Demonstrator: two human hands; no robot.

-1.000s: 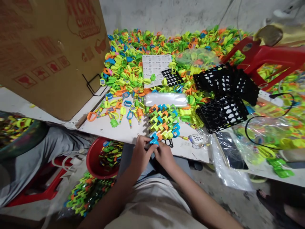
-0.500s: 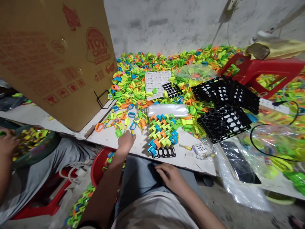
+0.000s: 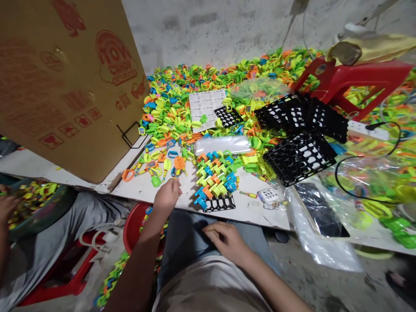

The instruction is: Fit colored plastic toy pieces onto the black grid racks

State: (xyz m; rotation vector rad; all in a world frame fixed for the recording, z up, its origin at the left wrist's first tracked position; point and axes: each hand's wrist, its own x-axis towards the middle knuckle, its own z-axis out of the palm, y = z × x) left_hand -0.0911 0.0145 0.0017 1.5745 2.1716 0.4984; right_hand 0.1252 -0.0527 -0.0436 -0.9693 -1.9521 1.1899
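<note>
My left hand (image 3: 168, 195) is over the front of the white table, fingers curled inward; what they hold, if anything, is hidden. Just beyond its fingers lies an orange toy piece (image 3: 180, 163), among scattered toy watches and thin candy-filled tubes. To its right, a black grid tray (image 3: 221, 203) carries rows of toy watches (image 3: 214, 175) in yellow, green, orange and blue, with its near row of slots bare. My right hand (image 3: 227, 242) rests on my lap below the table edge, fingers loosely extended and holding nothing visible.
A large cardboard box (image 3: 78, 95) stands at left. Heaped toy watches (image 3: 208, 76) cover the back. Several black trays (image 3: 300, 156), a phone (image 3: 320, 208) and a red stool (image 3: 364, 80) are at right. Far left, another person's hand (image 3: 8, 203) is over a tub (image 3: 48, 216).
The view has shifted slightly. My left hand has drawn back a little toward the table edge, and an orange piece now shows where a blue watch lay. My right hand stays on my lap.
</note>
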